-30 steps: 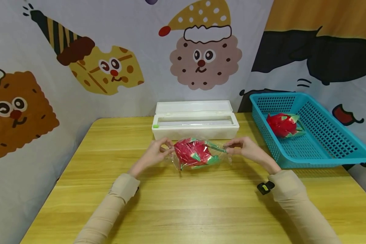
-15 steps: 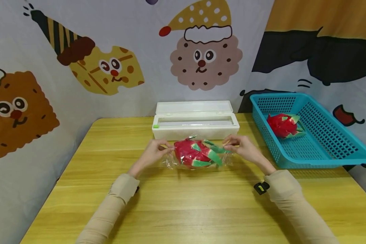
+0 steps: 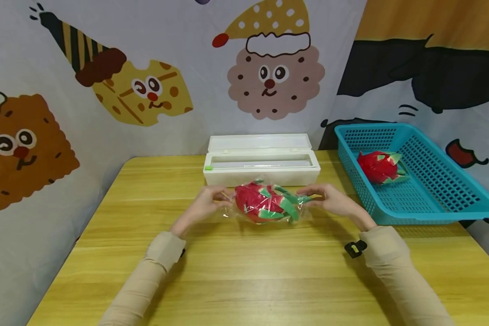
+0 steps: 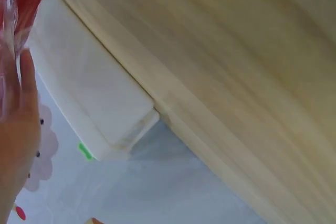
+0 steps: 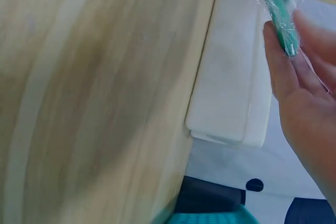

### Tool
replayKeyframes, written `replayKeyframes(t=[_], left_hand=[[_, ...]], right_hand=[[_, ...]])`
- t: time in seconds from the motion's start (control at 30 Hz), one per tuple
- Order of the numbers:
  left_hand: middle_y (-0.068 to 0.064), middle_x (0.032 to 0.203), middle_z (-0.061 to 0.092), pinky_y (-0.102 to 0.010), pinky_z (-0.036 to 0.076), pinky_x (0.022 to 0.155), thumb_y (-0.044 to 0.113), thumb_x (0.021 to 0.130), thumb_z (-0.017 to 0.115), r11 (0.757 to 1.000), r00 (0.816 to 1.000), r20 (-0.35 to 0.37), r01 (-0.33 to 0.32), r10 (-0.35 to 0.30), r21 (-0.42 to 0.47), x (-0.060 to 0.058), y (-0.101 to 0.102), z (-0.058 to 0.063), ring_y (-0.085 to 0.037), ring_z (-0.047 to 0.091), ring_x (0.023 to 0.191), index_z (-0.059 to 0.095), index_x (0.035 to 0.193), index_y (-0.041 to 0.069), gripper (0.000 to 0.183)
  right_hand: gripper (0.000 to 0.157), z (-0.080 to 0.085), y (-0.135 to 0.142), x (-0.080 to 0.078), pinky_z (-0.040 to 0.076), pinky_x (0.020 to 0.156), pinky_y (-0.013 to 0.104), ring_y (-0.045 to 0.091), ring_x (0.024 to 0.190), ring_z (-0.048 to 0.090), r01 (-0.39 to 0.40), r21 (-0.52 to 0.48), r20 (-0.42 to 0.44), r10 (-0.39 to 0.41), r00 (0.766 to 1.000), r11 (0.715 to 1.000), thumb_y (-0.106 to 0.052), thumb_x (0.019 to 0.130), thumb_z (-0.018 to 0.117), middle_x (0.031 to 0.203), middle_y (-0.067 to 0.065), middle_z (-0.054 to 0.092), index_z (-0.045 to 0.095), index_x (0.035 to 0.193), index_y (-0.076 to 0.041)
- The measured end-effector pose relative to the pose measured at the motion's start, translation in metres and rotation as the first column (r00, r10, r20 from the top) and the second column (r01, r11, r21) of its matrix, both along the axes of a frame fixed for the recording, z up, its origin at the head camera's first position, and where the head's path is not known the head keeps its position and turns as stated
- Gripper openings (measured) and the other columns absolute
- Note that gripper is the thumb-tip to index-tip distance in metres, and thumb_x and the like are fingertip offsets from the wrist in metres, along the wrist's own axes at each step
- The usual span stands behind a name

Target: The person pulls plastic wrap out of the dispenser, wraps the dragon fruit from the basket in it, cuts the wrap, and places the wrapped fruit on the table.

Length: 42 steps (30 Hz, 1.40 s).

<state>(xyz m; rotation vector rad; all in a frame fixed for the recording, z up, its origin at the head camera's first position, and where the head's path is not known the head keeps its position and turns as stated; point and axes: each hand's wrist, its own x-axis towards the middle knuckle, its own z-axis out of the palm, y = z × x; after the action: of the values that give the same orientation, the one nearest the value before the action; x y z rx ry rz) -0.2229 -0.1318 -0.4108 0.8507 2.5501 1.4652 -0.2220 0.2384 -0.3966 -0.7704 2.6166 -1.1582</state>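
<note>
A red dragon fruit with green leaf tips lies sideways between both hands over the table, wrapped in clear cling film. My left hand holds the wrapped fruit's left end with thumb and fingers. At the leafy right end, my right hand grips the film and leaf tips; the right wrist view shows the green tip between thumb and fingers. Behind the fruit is a white cling film box, its lid raised and a roll inside. Only part of the fruit shows in the left wrist view.
A blue plastic basket stands at the right side of the wooden table, holding a second dragon fruit. A cloth with cartoon prints hangs behind the table. The white box stands near the back edge.
The wrapped dragon fruit has turned between my hands, so more green leaves face me. Its loose film is drawn in closer. My right hand has shifted its fingers at the leafy end.
</note>
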Motion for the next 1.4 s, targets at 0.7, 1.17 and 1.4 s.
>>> replayKeyframes(t=[0.7,1.17,1.4], left_hand=[[-0.021,0.114,0.058,-0.025,0.053,0.091,0.003,0.091,0.060,0.993,0.995,0.028,-0.097,0.095,0.067,0.007,0.017,-0.005,-0.034,0.058,0.113,0.062,0.098,-0.006,0.012],[-0.019,0.110,0.056,-0.023,0.055,0.089,-0.009,0.079,0.069,0.993,0.994,0.003,-0.111,0.111,0.034,0.003,0.021,-0.004,-0.032,0.061,0.105,0.059,0.097,-0.007,0.021],[-0.013,0.085,0.067,-0.028,0.059,0.078,-0.008,0.079,0.069,0.992,0.983,-0.138,-0.122,0.123,0.019,0.004,0.020,0.000,-0.026,0.067,0.085,0.066,0.078,0.000,0.009]], right_hand=[[0.028,-0.002,-0.012,0.006,0.054,0.090,0.049,0.029,0.100,0.065,0.068,0.045,-0.158,-0.061,0.986,0.997,-0.013,0.084,0.072,0.106,0.011,0.071,0.069,0.110,-0.006],[0.034,-0.006,-0.018,-0.001,0.059,0.080,0.039,0.026,0.095,0.065,-0.014,0.166,-0.257,0.057,0.965,0.986,0.003,0.075,0.076,0.107,0.012,0.068,0.068,0.107,-0.004],[0.028,-0.006,-0.024,-0.005,0.057,0.066,0.032,0.012,0.073,0.063,-0.007,0.143,-0.430,0.069,0.900,0.990,0.004,0.062,0.083,0.079,0.003,0.069,0.067,0.084,-0.007]])
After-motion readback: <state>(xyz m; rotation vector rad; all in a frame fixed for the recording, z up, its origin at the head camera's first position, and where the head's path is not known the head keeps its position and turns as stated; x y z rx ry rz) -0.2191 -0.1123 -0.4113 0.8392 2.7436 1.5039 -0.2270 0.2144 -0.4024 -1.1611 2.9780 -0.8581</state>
